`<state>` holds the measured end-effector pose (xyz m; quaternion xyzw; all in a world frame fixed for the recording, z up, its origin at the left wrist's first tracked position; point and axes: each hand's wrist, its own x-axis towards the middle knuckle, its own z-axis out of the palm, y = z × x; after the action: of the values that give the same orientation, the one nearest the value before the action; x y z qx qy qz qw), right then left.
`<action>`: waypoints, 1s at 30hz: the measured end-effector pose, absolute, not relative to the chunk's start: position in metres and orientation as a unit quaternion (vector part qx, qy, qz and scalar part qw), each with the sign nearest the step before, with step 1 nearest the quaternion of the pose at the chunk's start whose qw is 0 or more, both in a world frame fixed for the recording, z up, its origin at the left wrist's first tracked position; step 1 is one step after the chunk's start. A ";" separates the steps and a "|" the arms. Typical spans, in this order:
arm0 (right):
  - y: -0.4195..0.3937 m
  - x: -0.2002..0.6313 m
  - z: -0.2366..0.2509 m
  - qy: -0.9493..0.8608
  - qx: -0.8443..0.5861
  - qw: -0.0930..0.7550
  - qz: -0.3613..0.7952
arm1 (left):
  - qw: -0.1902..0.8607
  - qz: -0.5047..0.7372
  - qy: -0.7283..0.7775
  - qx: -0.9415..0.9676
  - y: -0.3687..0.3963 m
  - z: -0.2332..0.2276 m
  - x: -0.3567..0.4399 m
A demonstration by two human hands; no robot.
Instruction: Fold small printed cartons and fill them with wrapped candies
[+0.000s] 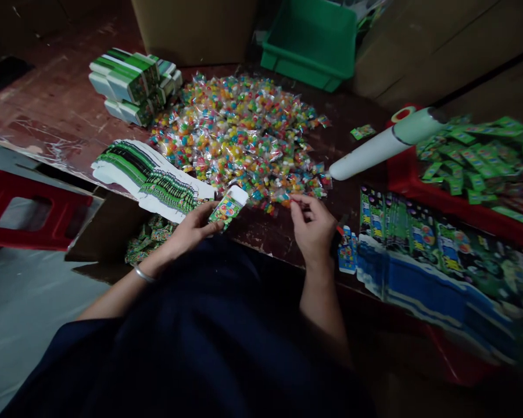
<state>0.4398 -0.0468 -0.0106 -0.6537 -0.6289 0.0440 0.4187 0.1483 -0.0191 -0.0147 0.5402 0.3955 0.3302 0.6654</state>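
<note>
My left hand (198,225) is closed around a small green printed carton (227,208), whose white end flap stands open at the top. Just right of it, my right hand (312,223) is at the near edge of a big pile of clear candy packets (239,130) filled with multicoloured sweets. Its thumb and forefinger are pinched together beside the nearest packets; whatever lies between the fingertips is too small to make out. A fanned row of flattened green cartons (152,177) lies to the left, its end close to my left hand.
Bundled flat cartons (124,81) sit behind on the left. A green tray (309,43) stands at the back. Rightward are a white-and-green roll (383,148), a red bin (412,186) of green packets, blue printed sheets (436,290) and a small blue box (347,249). An open cardboard box (96,232) is below left.
</note>
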 end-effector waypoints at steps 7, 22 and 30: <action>-0.051 0.411 0.049 -0.778 -0.519 0.342 0.093 | 0.567 0.264 0.384 0.679 -0.022 -0.010 0.150; -0.042 0.396 0.055 -0.849 -0.480 0.219 0.038 | 0.478 0.305 0.379 0.731 -0.031 -0.013 0.157; -0.045 0.382 0.049 -0.827 -0.481 0.271 0.106 | 0.601 0.333 0.376 0.622 -0.036 -0.007 0.164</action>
<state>0.3816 -0.0453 0.0491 -0.4810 -0.8269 0.1057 0.2713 0.1637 -0.0360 -0.0073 0.6215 0.3763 0.3327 0.6012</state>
